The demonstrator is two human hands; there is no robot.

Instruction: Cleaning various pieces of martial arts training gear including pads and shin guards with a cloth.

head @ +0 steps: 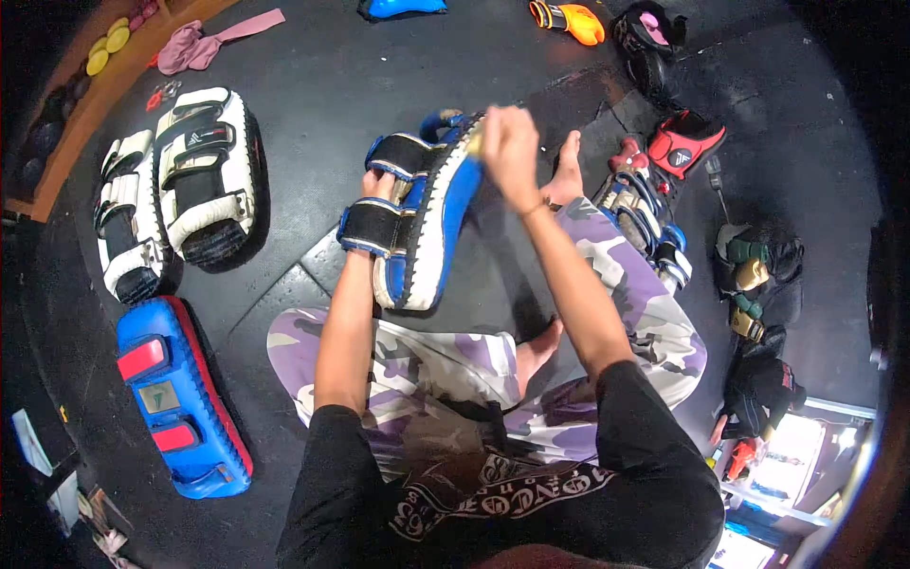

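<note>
A blue and white Thai kick pad [434, 227] with black straps stands tilted before me, above my crossed legs. My left hand [379, 185] is pushed through its straps, the fingers showing between the two bands, around what looks like the pad's handle. My right hand [508, 146], blurred, is closed on a small yellowish thing [476, 144] at the pad's upper right edge; what it is cannot be told. Two white kick pads [206, 171] lie side by side on the left, with a blue and red kick pad [185, 398] below them.
On the right lie a red guard [686, 146], several hand-sized pads or gloves [633, 203] and a black heap of gear [764, 263]. Farther off are an orange boxing glove [579, 23], black headgear [643, 43] and a pink cloth [192, 48]. A wooden shelf edge [78, 121] curves along the upper left.
</note>
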